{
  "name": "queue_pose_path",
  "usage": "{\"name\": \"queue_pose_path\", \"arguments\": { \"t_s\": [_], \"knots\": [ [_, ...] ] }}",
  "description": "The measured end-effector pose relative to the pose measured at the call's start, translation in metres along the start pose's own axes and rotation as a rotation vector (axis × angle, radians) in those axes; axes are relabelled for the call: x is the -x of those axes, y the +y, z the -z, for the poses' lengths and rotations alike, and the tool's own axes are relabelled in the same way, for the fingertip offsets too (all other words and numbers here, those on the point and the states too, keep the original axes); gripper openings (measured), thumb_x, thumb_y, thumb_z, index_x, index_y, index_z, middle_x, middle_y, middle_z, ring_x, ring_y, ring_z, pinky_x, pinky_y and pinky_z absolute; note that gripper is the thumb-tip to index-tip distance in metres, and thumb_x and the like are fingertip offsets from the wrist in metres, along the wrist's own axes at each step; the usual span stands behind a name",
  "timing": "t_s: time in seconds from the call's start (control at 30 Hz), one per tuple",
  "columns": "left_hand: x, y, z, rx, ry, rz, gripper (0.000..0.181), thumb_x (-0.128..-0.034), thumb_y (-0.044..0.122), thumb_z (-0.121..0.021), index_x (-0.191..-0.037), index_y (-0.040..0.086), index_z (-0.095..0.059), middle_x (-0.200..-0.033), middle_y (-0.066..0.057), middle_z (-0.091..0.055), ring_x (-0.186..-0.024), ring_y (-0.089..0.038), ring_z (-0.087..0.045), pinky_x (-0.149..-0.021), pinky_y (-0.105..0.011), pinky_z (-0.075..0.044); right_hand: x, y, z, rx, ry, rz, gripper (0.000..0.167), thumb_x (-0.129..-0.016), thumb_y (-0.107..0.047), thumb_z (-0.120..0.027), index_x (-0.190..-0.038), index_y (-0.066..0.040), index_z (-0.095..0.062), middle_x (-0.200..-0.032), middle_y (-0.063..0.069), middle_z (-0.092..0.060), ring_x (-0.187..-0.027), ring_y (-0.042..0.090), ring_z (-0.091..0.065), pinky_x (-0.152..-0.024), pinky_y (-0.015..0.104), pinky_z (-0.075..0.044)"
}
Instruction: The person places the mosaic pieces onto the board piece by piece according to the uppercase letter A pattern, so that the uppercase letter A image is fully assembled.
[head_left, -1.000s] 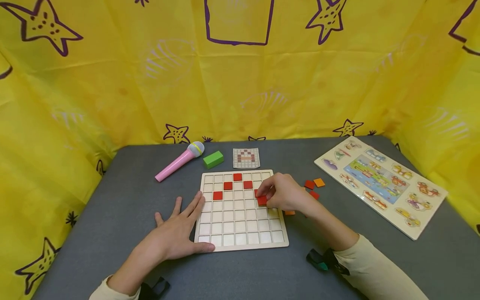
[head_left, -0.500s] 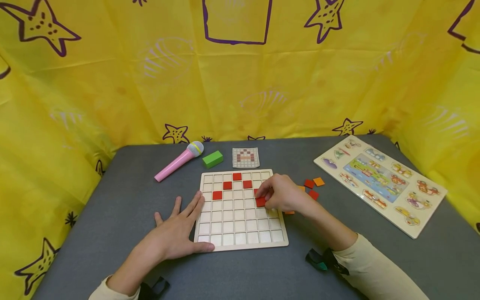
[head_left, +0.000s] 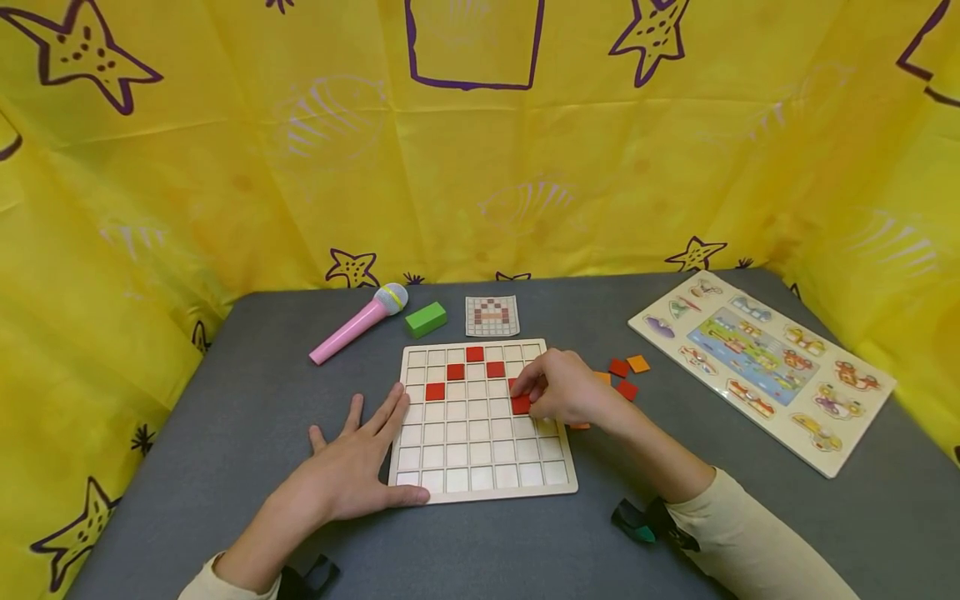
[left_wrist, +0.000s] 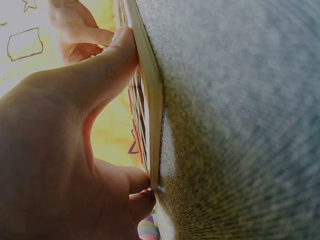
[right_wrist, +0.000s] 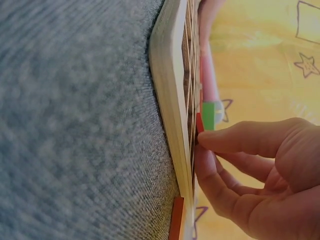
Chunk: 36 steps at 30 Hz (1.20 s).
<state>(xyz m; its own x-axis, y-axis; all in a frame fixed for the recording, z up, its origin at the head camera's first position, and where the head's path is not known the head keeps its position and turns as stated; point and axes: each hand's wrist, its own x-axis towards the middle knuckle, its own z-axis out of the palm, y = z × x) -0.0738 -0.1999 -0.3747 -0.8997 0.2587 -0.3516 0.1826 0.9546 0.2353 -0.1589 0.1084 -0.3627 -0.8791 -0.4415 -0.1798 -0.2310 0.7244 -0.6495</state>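
A pale wooden grid board (head_left: 480, 454) lies in front of me with several red square tiles in its cells, in a slanting pattern. My left hand (head_left: 352, 471) rests spread at the board's left side, fingertips on the left edge and thumb on the front left corner. At the right side of the grid, my right hand (head_left: 566, 386) pinches a red tile (head_left: 521, 405) between thumb and fingers. Another red tile just behind it is mostly hidden by those fingers. In the right wrist view, the thumb and fingertips meet at the board's surface beside a red tile (right_wrist: 199, 121).
Loose red and orange tiles (head_left: 637, 364) lie right of the board, partly behind my right hand. A pattern card (head_left: 492, 317), a green block (head_left: 426, 319) and a pink toy microphone (head_left: 360, 323) lie behind the board. A wooden picture puzzle (head_left: 761, 367) lies far right.
The red tile in my right hand has shifted very slightly toward me and to the left. My left hand stays in place on the board.
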Motion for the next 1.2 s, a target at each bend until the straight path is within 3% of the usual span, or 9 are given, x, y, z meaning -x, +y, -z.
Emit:
{"name": "queue_pose_path", "arguments": {
  "t_s": [0.83, 1.2],
  "knots": [
    [0.0011, 0.0004, 0.002, 0.006, 0.002, -0.001, 0.134, -0.0705, 0.092, -0.065, -0.17, 0.023, -0.007, -0.178, 0.001, -0.002, -0.155, -0.059, -0.009, -0.093, -0.097, -0.009, -0.001, -0.0004, 0.0022, -0.019, 0.006, 0.028, 0.031, -0.072, 0.007, -0.081, -0.095, -0.014, -0.082, -0.084, -0.001, -0.074, -0.075, 0.013, -0.064, -0.067, 0.028, -0.055],
    [0.0011, 0.0011, 0.001, 0.01, -0.005, -0.002, 0.134, -0.07, 0.091, -0.066, -0.17, 0.023, -0.006, -0.178, 0.002, 0.0, -0.155, -0.06, -0.009, -0.092, -0.097, -0.009, 0.0027, 0.0019, 0.0044, -0.03, 0.012, 0.049, 0.023, -0.077, 0.002, -0.082, -0.094, -0.013, -0.082, -0.081, -0.003, -0.073, -0.073, 0.013, -0.064, -0.068, 0.029, -0.055]
  ]
}}
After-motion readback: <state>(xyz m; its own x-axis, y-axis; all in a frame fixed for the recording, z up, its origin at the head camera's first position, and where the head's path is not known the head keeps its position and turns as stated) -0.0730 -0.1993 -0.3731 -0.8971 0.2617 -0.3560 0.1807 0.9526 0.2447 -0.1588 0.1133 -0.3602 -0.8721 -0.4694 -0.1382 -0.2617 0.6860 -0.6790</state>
